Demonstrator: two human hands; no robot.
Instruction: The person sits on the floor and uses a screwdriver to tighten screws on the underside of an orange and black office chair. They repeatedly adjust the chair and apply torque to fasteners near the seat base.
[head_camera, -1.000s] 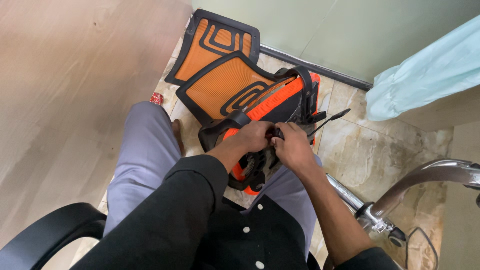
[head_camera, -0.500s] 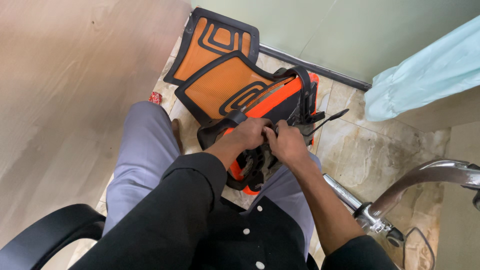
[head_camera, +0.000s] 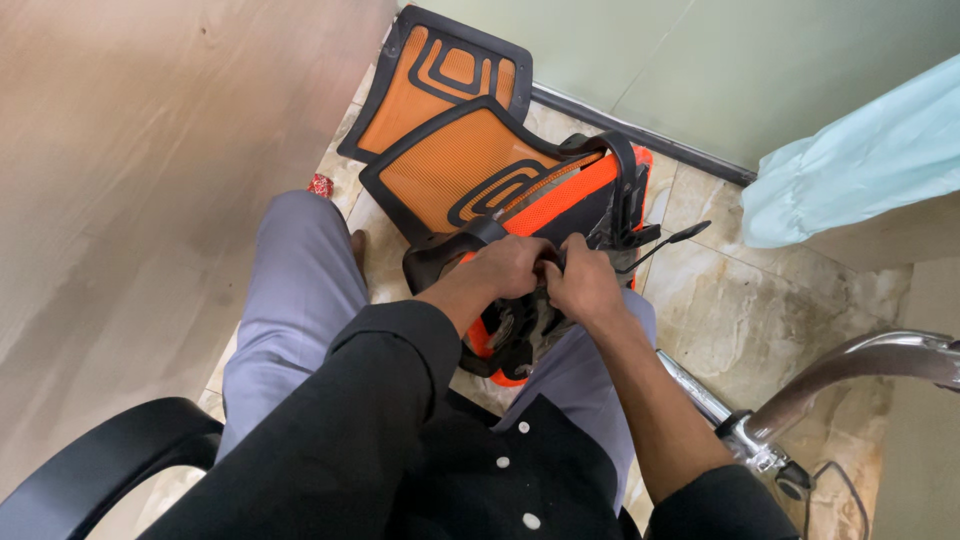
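My left hand (head_camera: 510, 268) is closed over the black frame at the lower edge of the orange mesh chair back (head_camera: 470, 180), just left of centre in the head view, fingers curled round the plastic. My right hand (head_camera: 580, 285) sits touching it on the right, fingers pinched shut on something small and dark at the chair's mechanism; I can't tell exactly what part it grips, since both hands cover it.

The chair back lies tilted across my lap and out onto the tiled floor (head_camera: 740, 310), with the orange seat (head_camera: 560, 195) folded behind it and a thin black lever (head_camera: 670, 240) sticking out to the right of centre. A second orange mesh panel (head_camera: 440, 80) rests at the top of the frame against the wall. My grey trouser leg (head_camera: 290, 300) runs down the left of centre, a black armrest (head_camera: 100, 460) curves through the lower left, a chrome tube (head_camera: 850, 365) crosses the lower right, and a pale blue cloth (head_camera: 860, 160) hangs at the upper right.

I judge this as mid-fitting work at the joint between back and seat. The next move likely calls for steady bracing from my left hand while my right works the small part with fine finger pressure.
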